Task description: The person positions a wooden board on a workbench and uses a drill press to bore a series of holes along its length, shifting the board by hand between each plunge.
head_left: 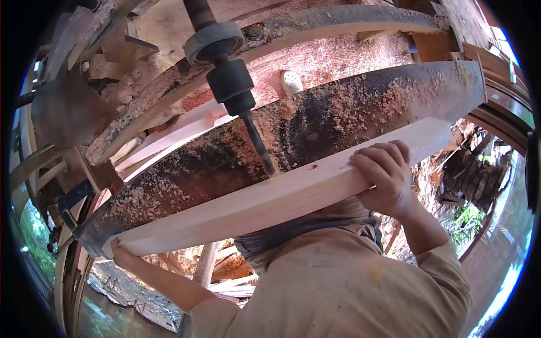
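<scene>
**Timber beam (236, 214) lies under a drill, a hand on each end portion**

Broadest of all is the dark worktable (208, 160), strewn with wood shavings (149, 194). Along its near edge, in front of the person's shirt (338, 281), lies the pale beam, slanting up toward the right. Above hangs the black drill chuck (231, 84). The right hand (389, 177) grips the beam right of the drill, fingers bent over its upper face. At the beam's left end, the left hand (125, 256) shows its thumb against the wood; how far its other fingers open cannot be told. The slim drill bit (259, 143) points down at the beam's far edge. Smallest is a reddish spot (314, 167) on the upper face.
</scene>
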`<state>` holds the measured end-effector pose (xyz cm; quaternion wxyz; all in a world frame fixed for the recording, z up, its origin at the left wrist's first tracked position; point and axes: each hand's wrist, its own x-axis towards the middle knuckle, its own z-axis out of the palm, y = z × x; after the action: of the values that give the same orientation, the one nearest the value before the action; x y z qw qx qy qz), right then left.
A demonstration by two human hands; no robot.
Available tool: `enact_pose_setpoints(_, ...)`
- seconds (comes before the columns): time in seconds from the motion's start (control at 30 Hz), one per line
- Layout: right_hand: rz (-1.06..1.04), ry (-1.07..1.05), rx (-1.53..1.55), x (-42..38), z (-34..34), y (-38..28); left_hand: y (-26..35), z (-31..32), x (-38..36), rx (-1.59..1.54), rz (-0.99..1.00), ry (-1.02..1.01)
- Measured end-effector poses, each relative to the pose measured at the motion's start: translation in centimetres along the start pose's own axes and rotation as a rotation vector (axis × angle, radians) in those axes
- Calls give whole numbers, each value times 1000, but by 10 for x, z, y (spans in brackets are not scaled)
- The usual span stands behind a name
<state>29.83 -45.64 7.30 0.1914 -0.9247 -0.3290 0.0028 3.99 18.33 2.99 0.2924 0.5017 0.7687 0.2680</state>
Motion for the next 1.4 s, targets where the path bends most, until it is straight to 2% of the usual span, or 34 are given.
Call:
enact_pose_setpoints(0.07,-72,-11,86,4,-1,-6,-4,0,18,11,-25,-45)
enact_pose_setpoints(0.13,-51,-57,173,-1,-7,-4,2,-5,44,25,-26,-86)
enact_pose_setpoints(0.2,45,-211,50,7,-32,1,6,-8,75,34,-7,-106)
enact_pose_setpoints(0.23,148,-245,-2,4,-36,9,0,-9,93,-3,-10,-185)
enact_pose_setpoints(0.27,205,-230,-80,6,-39,15,-6,-8,103,-42,-19,-263)
enact_pose_setpoints(0.37,170,-124,-183,-4,-32,42,-8,-8,110,-136,17,-323)
enact_pose_setpoints(0.53,49,-25,-167,-6,-24,50,-1,-7,93,-84,59,-280)
enact_pose_setpoints(0.6,39,-29,-168,-5,-22,51,4,-4,81,-84,-7,-241)
enact_pose_setpoints(0.77,32,-16,-186,-1,-22,51,-5,-5,107,-119,44,-244)
enact_pose_setpoints(1.03,4,-36,-197,8,-22,53,-10,-5,95,-126,98,-176)
enact_pose_setpoints(1.17,-30,-20,-202,8,-21,57,-14,-8,110,-91,39,-180)
enact_pose_setpoints(1.4,-69,-8,-207,10,-20,60,-9,-6,92,-102,29,-142)
